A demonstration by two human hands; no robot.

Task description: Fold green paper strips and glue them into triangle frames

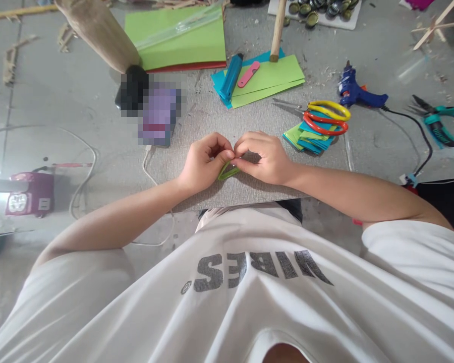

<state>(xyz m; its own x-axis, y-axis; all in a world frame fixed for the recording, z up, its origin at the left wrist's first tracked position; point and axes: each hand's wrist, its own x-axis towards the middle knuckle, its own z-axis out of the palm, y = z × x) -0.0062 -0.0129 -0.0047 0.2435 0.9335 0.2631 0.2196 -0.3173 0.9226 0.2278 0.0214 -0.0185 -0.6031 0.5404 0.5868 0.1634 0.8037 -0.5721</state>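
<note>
Both hands meet over the front part of the grey board (196, 196). My left hand (208, 160) pinches a small folded green paper strip (228, 175) between thumb and index finger. From the other side, my right hand (263, 157) closes thumb and fingertips on the same strip, and the fingertips of both hands touch. Part of the strip hangs below the fingers as a narrow loop; its upper part is hidden by them. Right of my hands lie small green and blue paper pieces (306, 138), with red and yellow-handled scissors (327, 117) resting on them.
Beyond my hands are a blue cutter (231, 79), a pink folding tool (248, 74) and green sheets (276, 80). A glue gun (359, 92) and pliers (439, 121) lie right. A phone-like object (159, 113) with a cable sits left, near a person's foot (98, 33).
</note>
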